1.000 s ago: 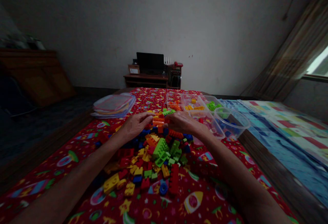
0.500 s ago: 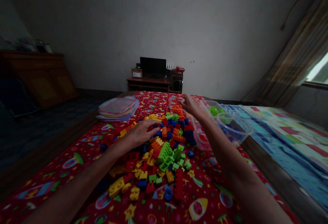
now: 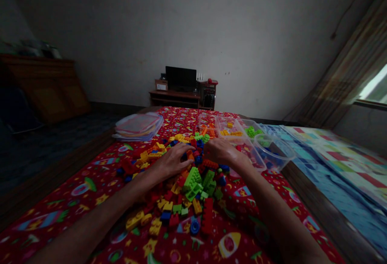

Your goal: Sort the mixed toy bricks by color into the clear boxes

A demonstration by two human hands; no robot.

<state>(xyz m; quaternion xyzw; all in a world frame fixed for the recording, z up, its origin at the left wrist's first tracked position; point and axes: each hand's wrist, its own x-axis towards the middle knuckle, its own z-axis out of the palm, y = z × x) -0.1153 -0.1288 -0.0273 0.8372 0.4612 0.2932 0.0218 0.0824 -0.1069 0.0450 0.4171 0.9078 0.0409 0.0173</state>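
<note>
A heap of small plastic building bricks in red, yellow, green, blue and orange lies on a red patterned cloth. My left hand rests on the far part of the heap, fingers curled down onto the bricks. My right hand sits palm-down just to its right, fingers bent over orange and blue bricks; what they hold, if anything, is hidden. Clear plastic tubs with sorted orange, yellow and green bricks stand beyond the right hand.
A stack of clear lids lies at the far left of the cloth. A blue patterned mat covers the floor to the right. A low desk with a dark screen stands against the far wall.
My right hand has come back from the far orange tub to the heap beside my left hand. The left hand has stayed on the pile, shifting slightly.
</note>
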